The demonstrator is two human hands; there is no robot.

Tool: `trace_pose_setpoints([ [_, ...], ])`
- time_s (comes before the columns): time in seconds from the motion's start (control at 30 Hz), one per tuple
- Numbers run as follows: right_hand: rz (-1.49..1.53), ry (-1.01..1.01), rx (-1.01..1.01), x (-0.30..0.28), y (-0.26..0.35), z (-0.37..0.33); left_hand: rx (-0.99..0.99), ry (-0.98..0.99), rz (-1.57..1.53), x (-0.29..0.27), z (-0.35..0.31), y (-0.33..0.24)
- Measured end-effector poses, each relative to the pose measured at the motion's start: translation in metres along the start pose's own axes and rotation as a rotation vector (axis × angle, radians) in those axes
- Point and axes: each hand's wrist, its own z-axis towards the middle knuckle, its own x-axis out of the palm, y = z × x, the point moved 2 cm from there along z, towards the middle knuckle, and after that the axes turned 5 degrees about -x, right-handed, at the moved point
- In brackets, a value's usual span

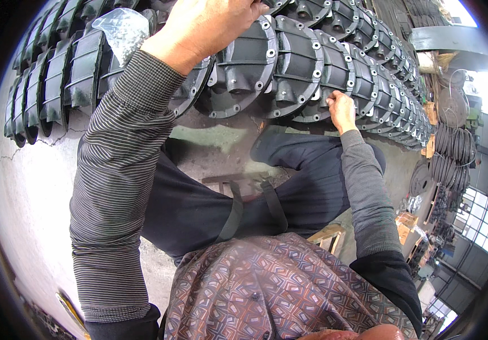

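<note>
Black ribbed castings [297, 62], ten to two o'clock, rowed probably for easy reach. Clear bag [122, 31], eleven, atop them, seemingly handy. Left hand [210, 25], twelve: grip cropped, cannot tell. Right hand [343, 110], two: curled at casting; hold unclear.

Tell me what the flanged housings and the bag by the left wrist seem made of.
Flanged housings: probably cast metal, dark and slightly glossy, given the integral ribs and soft highlights. Bag: likely thin, clear plastic; it's crinkled, and small pale pieces show through.
</note>
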Motion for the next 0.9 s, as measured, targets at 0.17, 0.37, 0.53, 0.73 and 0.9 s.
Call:
trace_pose_setpoints([
  [0.17,-0.034,-0.021,0.070,-0.001,0.003,-0.001,0.019,-0.010,0.005,0.001,-0.001,-0.001],
  [0.37,0.051,0.032,-0.056,-0.004,0.001,0.001,0.030,0.014,0.010,0.002,0.000,-0.003],
  [0.53,-0.008,-0.013,-0.224,-0.003,-0.005,0.002,0.043,0.024,0.020,0.006,0.000,0.003],
  [0.73,-0.064,0.029,-0.192,-0.003,0.000,0.004,0.136,-0.046,0.124,0.019,-0.002,0.010],
  [0.9,-0.149,0.050,-0.175,-0.004,0.006,0.005,0.080,-0.095,0.079,0.026,-0.004,0.012],
])
